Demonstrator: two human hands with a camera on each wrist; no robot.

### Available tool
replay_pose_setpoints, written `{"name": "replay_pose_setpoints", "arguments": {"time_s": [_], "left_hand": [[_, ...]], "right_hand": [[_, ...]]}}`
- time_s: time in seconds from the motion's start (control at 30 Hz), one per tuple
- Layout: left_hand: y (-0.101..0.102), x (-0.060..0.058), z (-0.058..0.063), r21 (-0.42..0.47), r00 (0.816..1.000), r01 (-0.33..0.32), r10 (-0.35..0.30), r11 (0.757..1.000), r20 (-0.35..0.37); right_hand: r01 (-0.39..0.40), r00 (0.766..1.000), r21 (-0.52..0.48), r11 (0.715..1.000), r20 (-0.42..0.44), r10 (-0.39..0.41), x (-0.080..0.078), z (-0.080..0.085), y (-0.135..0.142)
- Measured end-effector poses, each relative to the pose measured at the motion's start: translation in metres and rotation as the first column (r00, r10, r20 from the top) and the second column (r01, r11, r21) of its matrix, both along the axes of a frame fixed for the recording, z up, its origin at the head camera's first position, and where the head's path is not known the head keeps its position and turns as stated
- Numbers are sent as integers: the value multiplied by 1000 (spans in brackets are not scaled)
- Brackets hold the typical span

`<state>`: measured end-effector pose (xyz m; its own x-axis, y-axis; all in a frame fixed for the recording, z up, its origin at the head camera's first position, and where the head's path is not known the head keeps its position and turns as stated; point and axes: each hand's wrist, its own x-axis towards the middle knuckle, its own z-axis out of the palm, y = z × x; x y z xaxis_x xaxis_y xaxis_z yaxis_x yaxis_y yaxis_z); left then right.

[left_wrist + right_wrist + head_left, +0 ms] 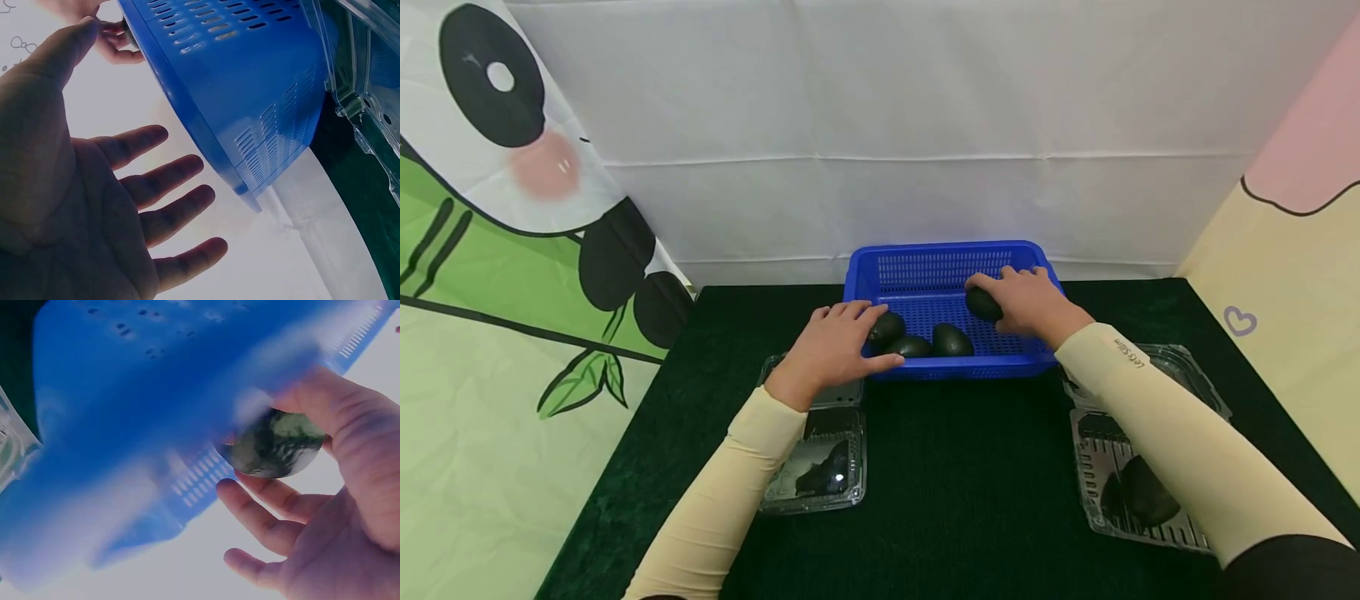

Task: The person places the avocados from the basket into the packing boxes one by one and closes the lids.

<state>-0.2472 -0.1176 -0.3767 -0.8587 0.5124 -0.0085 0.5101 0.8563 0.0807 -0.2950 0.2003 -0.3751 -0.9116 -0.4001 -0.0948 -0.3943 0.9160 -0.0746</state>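
My right hand (1032, 302) grips a dark green avocado (982, 304) between thumb and fingers, over the right part of a blue plastic basket (917, 367). The right wrist view shows this avocado (281, 447) pinched close to the basket wall. Three more avocados (952, 340) lie along the basket's front left. Over the front left corner of the basket is my left hand (838, 346), its fingers spread. In the left wrist view the left palm (81, 206) holds nothing and the fingers stand apart beside the basket's rim (187, 119).
A clear plastic clamshell (812, 503) with a dark avocado inside lies open at the left. Another open clamshell (1097, 521) holds dark avocado shapes at the right, partly hidden under my right forearm. Dark green cloth (962, 483) covers the table, and a white sheet (925, 108) hangs behind.
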Motion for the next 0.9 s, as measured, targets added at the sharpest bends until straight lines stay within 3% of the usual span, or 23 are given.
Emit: {"name": "replay_pose_setpoints", "arguments": {"time_s": [0.3, 0.5, 0.9], "left_hand": [[-1, -2, 3, -2, 1000, -6, 6, 1000, 3], [-1, -1, 1, -3, 1000, -5, 5, 1000, 0], [-2, 0, -3, -4, 1000, -4, 4, 1000, 1]], "right_hand": [[-18, 998, -48, 999, -58, 15, 9, 28, 10], [-53, 993, -29, 998, -106, 49, 21, 46, 21], [-118, 970, 22, 993, -211, 120, 56, 60, 43]]}}
